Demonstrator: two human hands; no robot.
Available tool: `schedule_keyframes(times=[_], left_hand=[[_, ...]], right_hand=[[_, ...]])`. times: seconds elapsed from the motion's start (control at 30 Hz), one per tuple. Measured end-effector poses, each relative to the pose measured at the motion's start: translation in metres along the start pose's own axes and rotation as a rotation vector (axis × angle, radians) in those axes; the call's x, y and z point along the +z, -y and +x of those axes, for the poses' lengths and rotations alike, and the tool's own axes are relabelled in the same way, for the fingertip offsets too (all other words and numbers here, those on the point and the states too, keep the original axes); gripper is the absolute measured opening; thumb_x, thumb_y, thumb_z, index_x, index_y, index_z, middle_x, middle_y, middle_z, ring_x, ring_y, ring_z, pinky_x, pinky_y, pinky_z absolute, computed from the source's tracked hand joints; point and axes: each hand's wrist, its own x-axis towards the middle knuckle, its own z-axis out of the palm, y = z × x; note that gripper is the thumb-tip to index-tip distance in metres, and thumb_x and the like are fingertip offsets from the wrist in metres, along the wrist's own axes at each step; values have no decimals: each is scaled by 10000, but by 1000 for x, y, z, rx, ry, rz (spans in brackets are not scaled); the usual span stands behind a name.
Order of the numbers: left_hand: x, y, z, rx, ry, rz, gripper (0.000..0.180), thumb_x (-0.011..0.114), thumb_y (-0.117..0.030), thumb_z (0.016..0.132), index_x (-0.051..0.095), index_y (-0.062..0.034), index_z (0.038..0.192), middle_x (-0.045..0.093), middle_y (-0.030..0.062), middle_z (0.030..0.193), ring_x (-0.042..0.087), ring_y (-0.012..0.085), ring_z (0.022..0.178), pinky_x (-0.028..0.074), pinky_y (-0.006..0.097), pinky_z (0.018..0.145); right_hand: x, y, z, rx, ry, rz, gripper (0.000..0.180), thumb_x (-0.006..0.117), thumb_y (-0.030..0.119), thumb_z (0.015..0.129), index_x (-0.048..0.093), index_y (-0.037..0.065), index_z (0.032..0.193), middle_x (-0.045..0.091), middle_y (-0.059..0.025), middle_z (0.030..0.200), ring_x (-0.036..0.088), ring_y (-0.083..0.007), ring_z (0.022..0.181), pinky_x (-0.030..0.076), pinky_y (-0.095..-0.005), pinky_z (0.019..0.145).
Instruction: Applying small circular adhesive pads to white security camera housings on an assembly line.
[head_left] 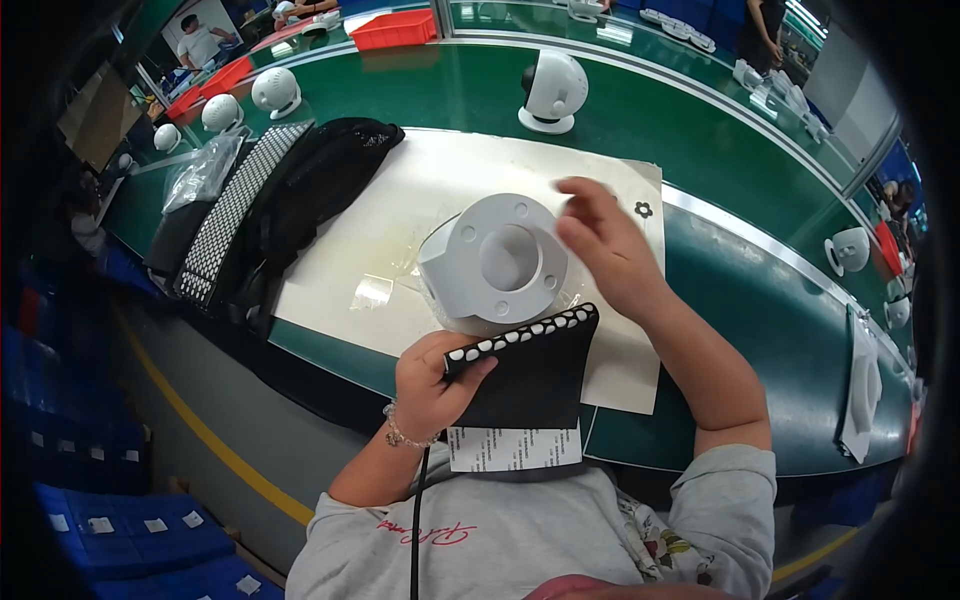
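Note:
My left hand (432, 385) is closed on a black sheet (525, 385), thumb on top. Along the sheet's folded upper edge runs a row of white round pads, and a printed white backing shows at its lower end. Just beyond it, a white plastic housing (450, 290) rests on a pale board, its ring-shaped base facing up. Several shallow round recesses mark the ring around a central hollow. To the right of the ring, my right hand (615, 250) is raised, thumb and forefinger apart, with nothing visible between them.
The pale board (340, 250) lies on a green bench (760, 330). Black sheets with white dots (240, 215), black cloth (335, 175) and a clear plastic bag (203, 172) are at left. A finished-looking white unit (553, 90) stands behind; red trays (395, 30) sit farther back.

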Motion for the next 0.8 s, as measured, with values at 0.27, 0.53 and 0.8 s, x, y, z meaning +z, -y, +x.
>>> schedule_keyframes(times=[0.27, 0.53, 0.8], left_hand=[[-3, 1, -2, -15, -22, -66, 166, 692, -69, 706, 556, 26, 715, 524, 37, 615, 463, 104, 524, 356, 227, 479], [-7, 6, -3, -15, 67, -135, 172, 706, -84, 691, 564, 5, 727, 525, 45, 615, 475, 132, 523, 366, 245, 483], [-5, 4, -7, -254, -127, -392, 174, 684, 6, 691, 570, 30, 821, 559, 23, 650, 497, 77, 580, 401, 209, 533]], right_hand=[[8, 9, -48, -739, 71, -584, 358, 736, 177, 636, 555, 82, 929, 561, -39, 899, 541, -200, 813, 390, -308, 699], [25, 18, -45, -666, 124, -601, 290, 719, 164, 647, 584, 107, 898, 581, -8, 805, 549, -175, 737, 380, -308, 625], [3, 19, -39, -431, 230, -309, 391, 719, 89, 663, 534, 77, 1007, 567, -66, 920, 548, -186, 779, 417, -308, 680]])
